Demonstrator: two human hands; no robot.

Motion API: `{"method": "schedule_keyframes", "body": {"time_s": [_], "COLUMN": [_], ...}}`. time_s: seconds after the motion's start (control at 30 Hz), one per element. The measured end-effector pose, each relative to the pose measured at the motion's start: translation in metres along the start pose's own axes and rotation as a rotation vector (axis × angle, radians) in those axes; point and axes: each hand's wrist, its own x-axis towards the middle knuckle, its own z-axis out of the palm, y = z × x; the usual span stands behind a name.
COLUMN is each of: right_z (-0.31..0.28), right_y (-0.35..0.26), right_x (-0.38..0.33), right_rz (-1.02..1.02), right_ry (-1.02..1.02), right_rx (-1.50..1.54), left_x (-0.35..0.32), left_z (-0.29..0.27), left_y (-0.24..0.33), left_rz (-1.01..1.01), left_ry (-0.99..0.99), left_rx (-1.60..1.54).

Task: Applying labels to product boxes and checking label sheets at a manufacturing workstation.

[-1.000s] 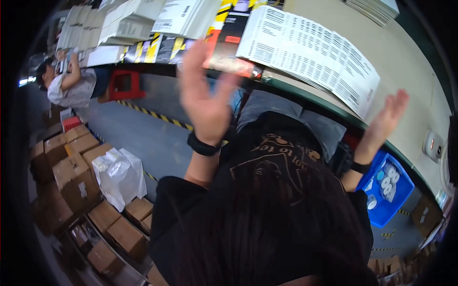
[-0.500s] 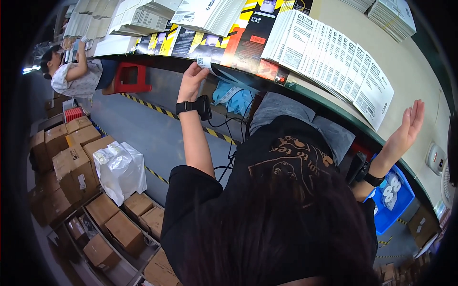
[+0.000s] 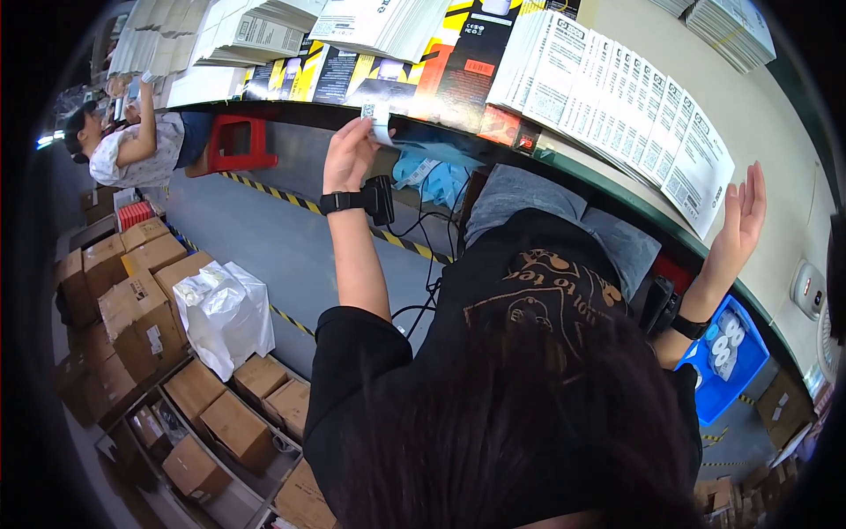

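Note:
Along the table's front edge, my left hand (image 3: 350, 156) pinches the end of a white printed leaflet (image 3: 381, 132) between thumb and fingers. How far this paper runs under the edge is hard to make out. My right hand (image 3: 738, 220) is raised at the right with its fingers stretched out and nothing in it. It is just beside the near end of a fanned row of white printed leaflets (image 3: 634, 115), whose last sheets overhang the edge. Between the two hands, black, yellow and orange printed boxes or cards (image 3: 458, 75) lie on the table.
More paper stacks (image 3: 379, 26) stand along the back, another (image 3: 731, 31) at far right. A blue bin (image 3: 738, 375) with white rolls is below my right arm. Cartons (image 3: 145, 322) and a white plastic bag (image 3: 225, 317) sit at left. A co-worker (image 3: 132, 150) works near a red stool (image 3: 242, 145).
My right hand has shifted a little left and forward, closer to the fanned leaflets. My left hand has turned slightly, and the paper end in it now stands more upright.

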Motion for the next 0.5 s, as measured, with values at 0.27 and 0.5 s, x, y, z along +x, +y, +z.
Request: {"method": "schedule_keyframes", "body": {"time_s": [0.27,0.5], "right_z": [0.008,0.012], "right_y": [0.007,0.011], "right_x": [-0.006,-0.013], "right_rz": [-0.019,0.013], "right_ry": [-0.076,-0.191], "right_rx": [0.018,-0.005], "left_x": [-0.013,-0.01], "left_z": [0.037,0.056], "left_y": [0.044,0.073], "left_rz": [-0.045,-0.132], "left_ry": [0.218,0.253], "left_rx": [0.22,0.535]}}
